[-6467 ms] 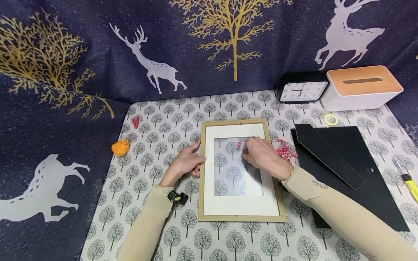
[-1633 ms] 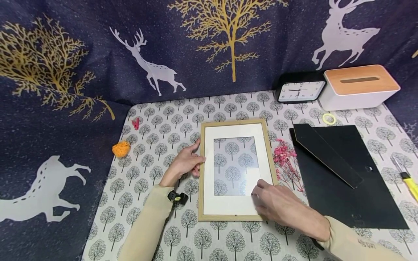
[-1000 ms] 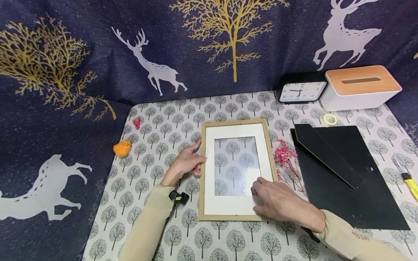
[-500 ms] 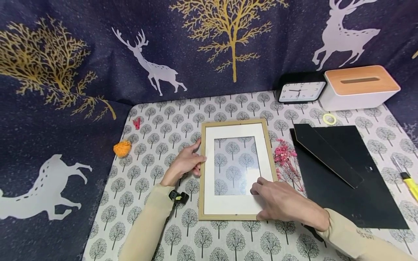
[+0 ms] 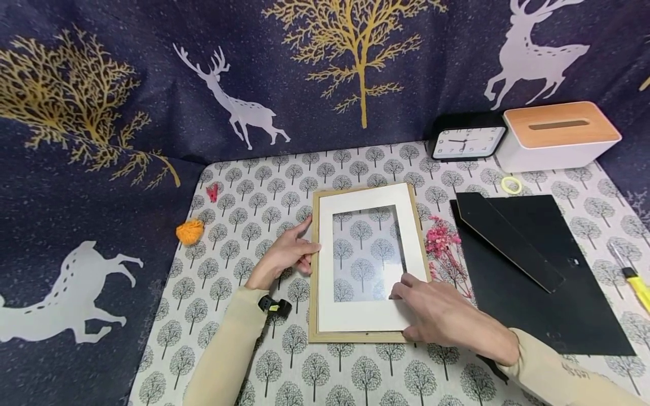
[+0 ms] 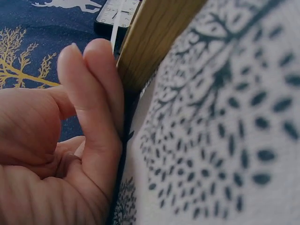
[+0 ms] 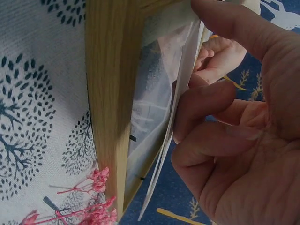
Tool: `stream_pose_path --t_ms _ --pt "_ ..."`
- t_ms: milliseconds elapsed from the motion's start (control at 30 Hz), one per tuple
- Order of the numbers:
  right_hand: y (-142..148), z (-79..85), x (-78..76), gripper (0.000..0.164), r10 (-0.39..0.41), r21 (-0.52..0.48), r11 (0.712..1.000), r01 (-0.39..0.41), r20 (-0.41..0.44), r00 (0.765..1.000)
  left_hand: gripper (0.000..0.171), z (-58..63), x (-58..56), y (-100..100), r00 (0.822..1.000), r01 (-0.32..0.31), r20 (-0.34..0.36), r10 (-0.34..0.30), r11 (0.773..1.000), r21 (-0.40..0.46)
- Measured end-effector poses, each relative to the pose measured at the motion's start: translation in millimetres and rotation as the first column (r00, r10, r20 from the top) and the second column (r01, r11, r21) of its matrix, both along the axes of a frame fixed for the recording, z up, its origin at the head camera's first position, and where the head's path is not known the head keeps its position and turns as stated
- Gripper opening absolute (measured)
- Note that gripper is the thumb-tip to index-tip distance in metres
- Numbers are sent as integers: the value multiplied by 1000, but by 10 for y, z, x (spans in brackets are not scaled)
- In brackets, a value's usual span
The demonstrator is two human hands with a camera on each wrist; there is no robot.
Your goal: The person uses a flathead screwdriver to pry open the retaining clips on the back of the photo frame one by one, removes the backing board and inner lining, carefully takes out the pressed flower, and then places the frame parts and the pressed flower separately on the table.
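Observation:
A light wood picture frame (image 5: 313, 293) lies on the table, with clear glass (image 7: 152, 101) inside it. My right hand (image 5: 431, 310) grips the white mat board (image 5: 350, 317) near its lower right corner, fingers at the window edge and thumb at the outer edge. The mat's right side is tilted up off the glass, with a gap showing in the right wrist view. My left hand (image 5: 288, 252) rests against the frame's left side, index finger straight along it and thumb at the edge. Pink dried flowers (image 5: 443, 239) lie just right of the frame.
A black backing board (image 5: 548, 316) with its stand lies at right, a yellow-handled tool (image 5: 637, 285) beyond it. At the back are a clock (image 5: 469, 141), a tissue box (image 5: 563, 155) and a yellow ring (image 5: 511, 185). Orange yarn (image 5: 190, 232) and a pink clip (image 5: 212, 192) sit left.
Earlier my right hand held a small pink flower sprig over the window; then it moved to the lower right corner. The mat's right side has just risen from the frame. My left hand stays put.

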State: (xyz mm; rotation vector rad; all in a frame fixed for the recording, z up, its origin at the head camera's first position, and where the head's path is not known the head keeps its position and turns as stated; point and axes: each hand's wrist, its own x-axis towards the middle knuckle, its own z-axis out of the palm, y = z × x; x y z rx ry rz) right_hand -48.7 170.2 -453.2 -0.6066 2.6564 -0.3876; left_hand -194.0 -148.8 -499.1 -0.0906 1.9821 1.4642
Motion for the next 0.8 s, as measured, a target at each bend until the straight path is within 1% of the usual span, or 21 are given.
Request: stream_pose_path --t_ms 67,167,233,433,500,667,800 --pt "10 15 10 61 -3 0 1000 3 -12 1000 95 18 9 -2 1000 2 12 -2 1000 16" --pt "22 46 29 60 -6 8 1000 6 -19 1000 94 46 23 5 1000 15 2 -15 1000 12" --pt "34 70 36 59 -8 13 1000 9 -22 1000 94 50 27 12 1000 11 3 -11 1000 8" --pt "68 204 52 60 -45 20 999 46 -12 999 93 46 29 11 1000 1 4 -1 1000 7" --pt "81 249 47 60 -52 7 999 52 -11 999 92 44 34 7 1000 2 1 -2 1000 8" --pt "112 368 -5 60 -67 -37 997 65 -50 997 90 85 73 26 1000 -11 -3 11 1000 0" --pt "109 477 -77 62 -58 -83 995 51 -91 994 85 105 108 58 1000 -15 -27 15 1000 -10"
